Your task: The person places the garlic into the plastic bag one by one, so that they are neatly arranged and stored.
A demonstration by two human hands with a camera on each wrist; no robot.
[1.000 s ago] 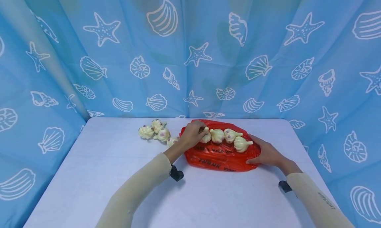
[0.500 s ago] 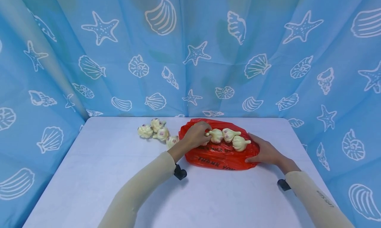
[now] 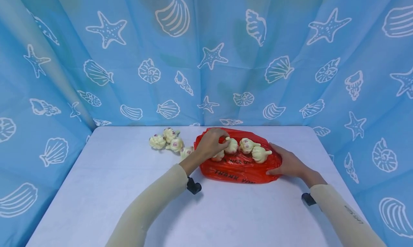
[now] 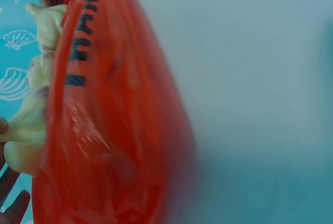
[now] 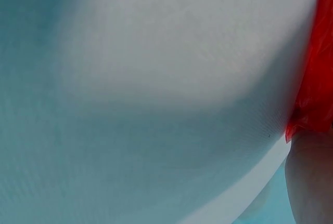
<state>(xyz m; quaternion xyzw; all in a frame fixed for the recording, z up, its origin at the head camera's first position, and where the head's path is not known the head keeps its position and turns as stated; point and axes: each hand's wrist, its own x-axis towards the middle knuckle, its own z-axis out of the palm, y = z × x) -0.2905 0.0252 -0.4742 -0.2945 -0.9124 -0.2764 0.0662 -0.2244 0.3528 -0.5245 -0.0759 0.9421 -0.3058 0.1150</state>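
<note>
A red plastic bag (image 3: 238, 170) with black lettering lies bulging on the table, several cream garlic bulbs in a row on top. In the head view, my left hand (image 3: 211, 145) reaches over its left end, thumb and fingers pinching one garlic bulb (image 3: 231, 146) near its stem. Partly under that hand sits another bulb (image 3: 218, 156). To the right are two more, a purple-marked bulb (image 3: 246, 146) and an end bulb (image 3: 260, 154). My right hand (image 3: 290, 163) holds the bag's right end, thumb in front, fingers behind; in the right wrist view its thumb (image 5: 312, 174) touches the red plastic.
More garlic bulbs (image 3: 175, 145) lie in a cluster on the white table (image 3: 129, 179), left of the bag. One bulb (image 3: 186, 152) is close beside my left wrist. A blue curtain (image 3: 200, 78) with shell prints stands behind the table's back edge.
My left hand has let go of the leftmost bulb on the bag and taken the one to its right, whose stem now points up and left. The right hand stays at the bag's end.
</note>
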